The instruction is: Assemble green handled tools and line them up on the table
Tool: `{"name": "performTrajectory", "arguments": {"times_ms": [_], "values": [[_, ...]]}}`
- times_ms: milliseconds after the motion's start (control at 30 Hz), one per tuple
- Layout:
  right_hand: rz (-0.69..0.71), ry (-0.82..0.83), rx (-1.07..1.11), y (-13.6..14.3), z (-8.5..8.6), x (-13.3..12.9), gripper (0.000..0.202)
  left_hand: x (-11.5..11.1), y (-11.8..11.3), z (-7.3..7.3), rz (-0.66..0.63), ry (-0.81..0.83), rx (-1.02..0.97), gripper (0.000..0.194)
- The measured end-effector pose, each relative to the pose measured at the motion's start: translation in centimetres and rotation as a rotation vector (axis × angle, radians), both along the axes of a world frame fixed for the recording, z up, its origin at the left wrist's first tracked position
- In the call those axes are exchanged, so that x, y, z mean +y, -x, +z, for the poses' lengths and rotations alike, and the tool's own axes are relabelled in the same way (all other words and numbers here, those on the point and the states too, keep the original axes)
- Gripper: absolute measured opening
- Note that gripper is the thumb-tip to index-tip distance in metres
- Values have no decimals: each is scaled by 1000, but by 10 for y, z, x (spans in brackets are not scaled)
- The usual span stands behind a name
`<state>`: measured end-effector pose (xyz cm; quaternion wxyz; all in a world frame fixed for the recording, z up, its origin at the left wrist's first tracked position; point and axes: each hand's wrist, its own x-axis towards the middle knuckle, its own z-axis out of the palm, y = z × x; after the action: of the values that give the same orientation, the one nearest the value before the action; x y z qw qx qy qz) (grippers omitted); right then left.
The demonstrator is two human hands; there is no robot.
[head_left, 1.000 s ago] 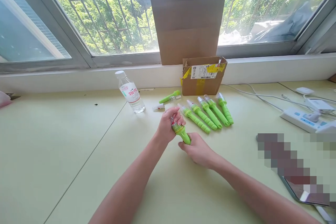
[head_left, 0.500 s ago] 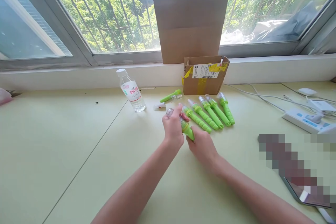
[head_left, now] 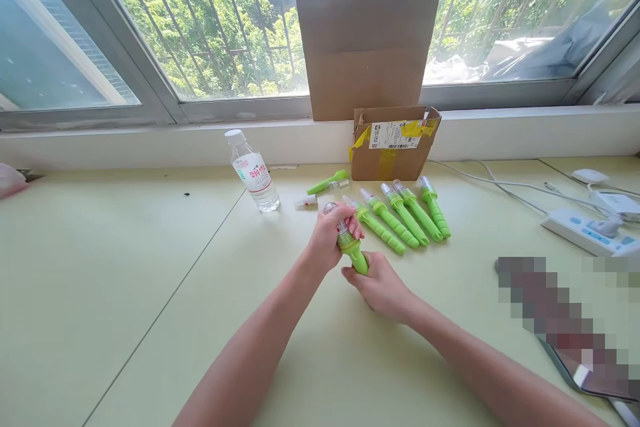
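Note:
A green stick with a clear top is held between both hands above the table. My left hand wraps round its clear upper part, and the rounded tip shows above the fingers. Lower down, my right hand grips the green handle, with the thumb across it. Several similar green sticks lie side by side just behind and to the right of my hands. Behind my left hand rest a green handle, a clear tube and a small clear piece with a white end.
A labelled water bottle stands at the left of the small parts. An open cardboard box sits against the sill. To the right are a white power strip with cables and a phone, partly blurred out.
Both hands still hold the stick, which has turned a little more upright. The right hand has shifted slightly down, and its thumb now shows across the handle. The view has shifted slightly.

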<state>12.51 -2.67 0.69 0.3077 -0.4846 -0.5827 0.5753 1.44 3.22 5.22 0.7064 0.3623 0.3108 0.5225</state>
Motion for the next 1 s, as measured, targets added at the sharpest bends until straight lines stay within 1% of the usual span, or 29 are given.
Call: {"name": "performTrajectory", "arguments": {"times_ms": [33,133,200,300,367,467,533,667,800,900,1000], "values": [[-11,-30,-21,0,0,1,27,1,2,0,-23,-9,-10,31],[-90,-195,-126,-1,-2,3,27,3,5,-3,-73,-32,-29,30],[-128,-259,-181,-1,-4,4,24,6,6,-6,-58,-23,-30,31],[-152,-323,-243,-1,-8,4,16,11,8,-12,2,-1,-14,32],[-180,-437,-303,-2,-12,4,9,15,11,-17,52,-11,32,33],[-260,-654,-424,-4,-19,6,28,23,16,-26,184,-46,184,39],[-305,-741,-525,-7,-24,9,35,29,20,-33,283,-73,311,42],[-337,-839,-710,-11,-30,12,38,35,26,-46,443,-188,510,36],[-325,-887,-799,-11,-31,12,41,33,25,-52,551,-350,604,25],[-308,-880,-824,-11,-32,12,47,30,22,-55,563,-449,715,20],[-295,-881,-816,-11,-34,13,51,30,20,-61,541,-603,913,21]]}}
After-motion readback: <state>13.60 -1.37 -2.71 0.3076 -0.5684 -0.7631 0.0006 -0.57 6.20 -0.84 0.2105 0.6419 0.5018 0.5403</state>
